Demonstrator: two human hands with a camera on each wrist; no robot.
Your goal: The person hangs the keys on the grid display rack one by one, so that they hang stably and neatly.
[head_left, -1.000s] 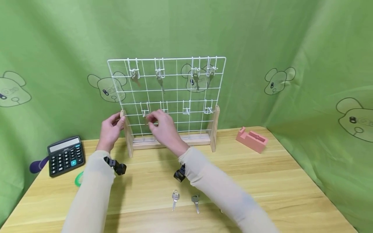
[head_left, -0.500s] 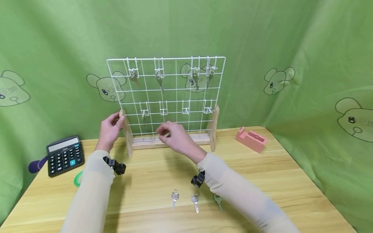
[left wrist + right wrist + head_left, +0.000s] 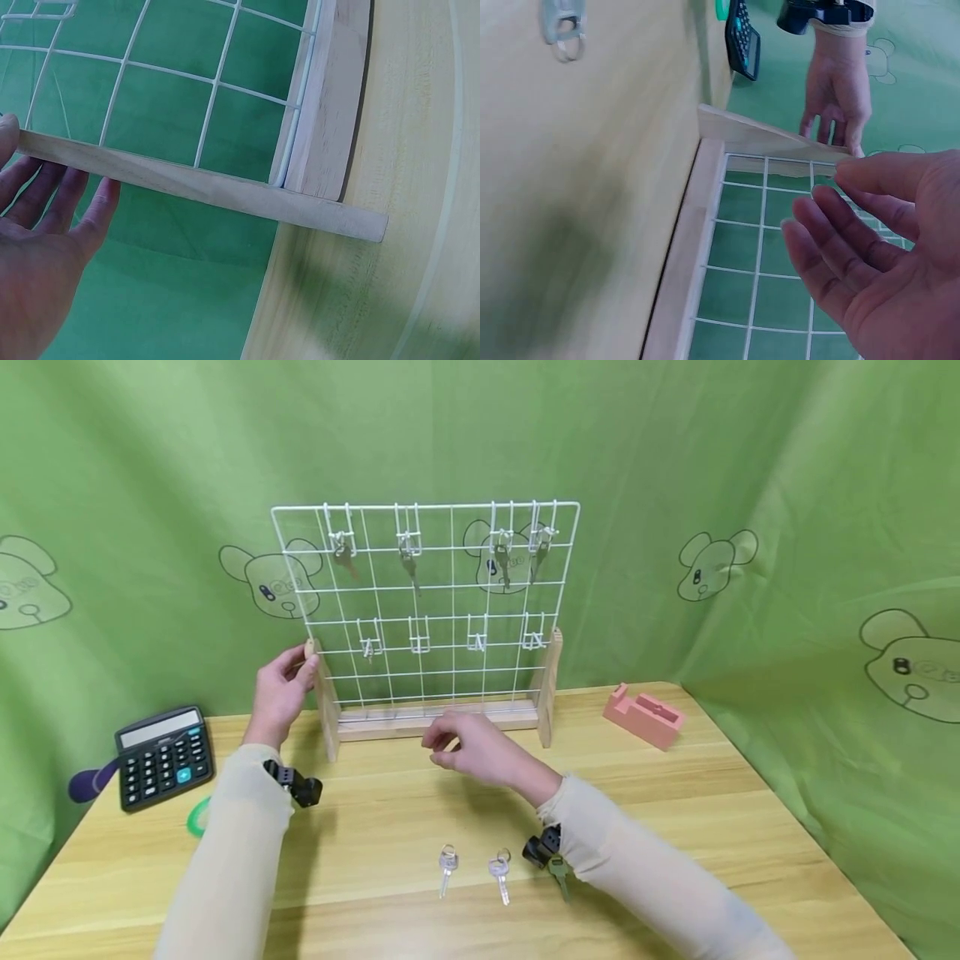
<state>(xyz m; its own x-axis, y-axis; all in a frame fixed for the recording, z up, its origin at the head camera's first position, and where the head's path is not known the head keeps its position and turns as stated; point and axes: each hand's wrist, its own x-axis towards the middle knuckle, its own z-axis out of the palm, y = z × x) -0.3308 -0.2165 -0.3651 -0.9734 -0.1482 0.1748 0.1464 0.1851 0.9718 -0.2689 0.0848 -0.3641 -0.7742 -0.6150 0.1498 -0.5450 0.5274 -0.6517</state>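
Note:
A white wire grid rack on a wooden stand bears two rows of hooks. Keys hang from the upper hooks, among them a brownish key at the left; a small key hangs on the lower left hook. With thumb and fingers, my left hand grips the stand's left wooden post. My right hand hovers before the stand's base, fingers loosely bent and holding nothing, as the right wrist view confirms. Nearer me lie a silver key, a second silver key and a greenish key.
At the left of the wooden table sits a black calculator, with a purple object beside it. A green ring is partly behind my left sleeve. A pink tape dispenser stands at the right. Green curtains enclose the table.
My right hand has drawn away from the lower left hook, down and to the right, leaving a key hanging there. The greenish key on the table has come into view. My left hand stays on the post.

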